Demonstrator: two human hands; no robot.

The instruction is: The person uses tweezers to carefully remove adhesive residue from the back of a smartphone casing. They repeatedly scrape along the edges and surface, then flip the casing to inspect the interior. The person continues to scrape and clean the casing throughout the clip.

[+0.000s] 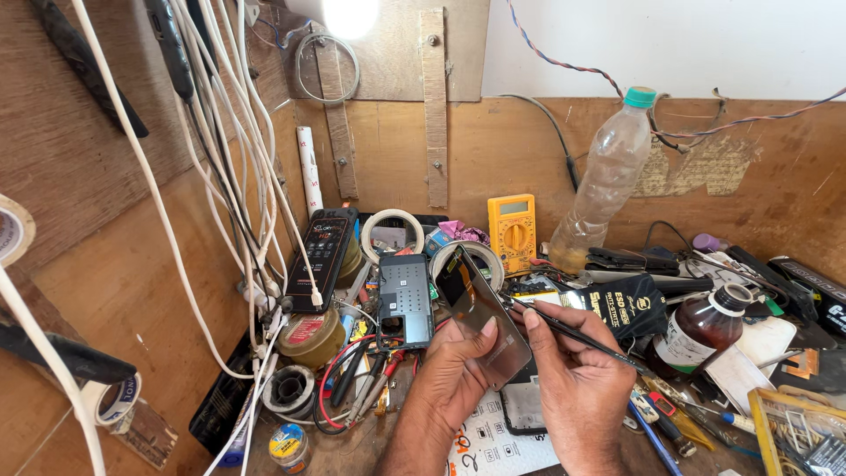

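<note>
My left hand [454, 366] clamps the phone [480, 313] by its edges, tilted above the bench mat [493, 445]. My right hand [573, 375] pinches a thin black tool [573, 335] (tip touching the phone's upper edge). A multimeter [512, 232] and bottle [608, 181] stand behind.

One head-worn camera looks down and forward from close above the cluttered workbench [132, 291], facing the wooden back wall [493, 150].
</note>
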